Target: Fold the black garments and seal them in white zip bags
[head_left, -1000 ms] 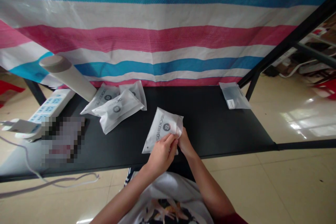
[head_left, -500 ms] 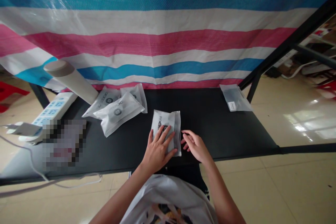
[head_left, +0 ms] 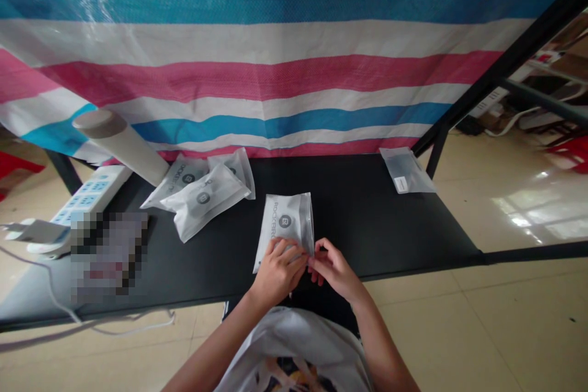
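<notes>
A frosted plastic zip bag (head_left: 285, 211) with dark print and a round logo lies on the black table (head_left: 358, 214) in front of me. The fingers of my left hand (head_left: 279, 268) are bent together over its lower right corner and grip it there. At the same corner my right hand (head_left: 334, 268) pinches the bag's right edge, where the clear zip strip runs. Both sets of fingertips nearly meet and hide that corner. What the bag contains does not show clearly.
Several filled bags (head_left: 204, 199) are piled at the back left beside a leaning white bottle (head_left: 124, 144). A power strip (head_left: 92, 202) with a charger (head_left: 39, 233) and a blurred-out object (head_left: 110, 251) lie left. A flat clear bag (head_left: 407, 171) rests at the back right.
My left hand has slid down from lying spread on the bag to its lower corner, fingers now bent. My right hand has moved left onto the bag's edge. The bag has turned slightly.
</notes>
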`<move>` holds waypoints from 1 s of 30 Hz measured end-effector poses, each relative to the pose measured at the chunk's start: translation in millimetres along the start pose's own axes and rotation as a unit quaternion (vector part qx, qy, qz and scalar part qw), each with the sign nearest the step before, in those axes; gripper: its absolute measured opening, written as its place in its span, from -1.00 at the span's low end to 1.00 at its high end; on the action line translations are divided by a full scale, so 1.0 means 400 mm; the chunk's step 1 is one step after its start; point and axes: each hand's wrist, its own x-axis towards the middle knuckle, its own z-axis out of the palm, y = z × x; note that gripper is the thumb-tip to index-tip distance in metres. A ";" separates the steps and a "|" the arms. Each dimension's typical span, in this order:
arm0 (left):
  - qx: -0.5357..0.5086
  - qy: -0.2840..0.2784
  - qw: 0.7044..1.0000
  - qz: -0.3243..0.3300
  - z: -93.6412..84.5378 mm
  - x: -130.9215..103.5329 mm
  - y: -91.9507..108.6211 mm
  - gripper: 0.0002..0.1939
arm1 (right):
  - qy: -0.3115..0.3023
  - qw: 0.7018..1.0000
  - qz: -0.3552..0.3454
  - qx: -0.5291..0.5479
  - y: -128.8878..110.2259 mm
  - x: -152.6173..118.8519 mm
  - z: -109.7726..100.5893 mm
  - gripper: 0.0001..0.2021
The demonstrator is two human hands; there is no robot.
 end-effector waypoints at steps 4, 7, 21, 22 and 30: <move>0.003 -0.032 0.999 0.041 -0.003 0.010 -0.001 -0.80 | 0.029 1.000 -0.004 0.000 -0.004 -0.005 0.004 -0.60; 0.009 -0.040 0.998 0.056 -0.002 0.002 0.004 -0.75 | 0.043 0.999 0.002 -0.007 0.000 0.001 -0.001 -0.60; -0.114 0.037 0.993 0.010 -0.003 -0.057 0.131 -0.84 | 0.180 0.975 -0.090 -0.092 -0.034 0.232 -0.118 -0.56; -0.119 0.035 0.992 -0.006 0.000 -0.053 0.138 -0.84 | 0.194 0.968 -0.103 -0.124 -0.045 0.248 -0.128 -0.58; -0.167 0.077 0.983 -0.026 0.018 -0.034 0.157 -0.86 | 0.368 0.743 -0.178 -0.530 -0.197 0.200 -0.034 -0.69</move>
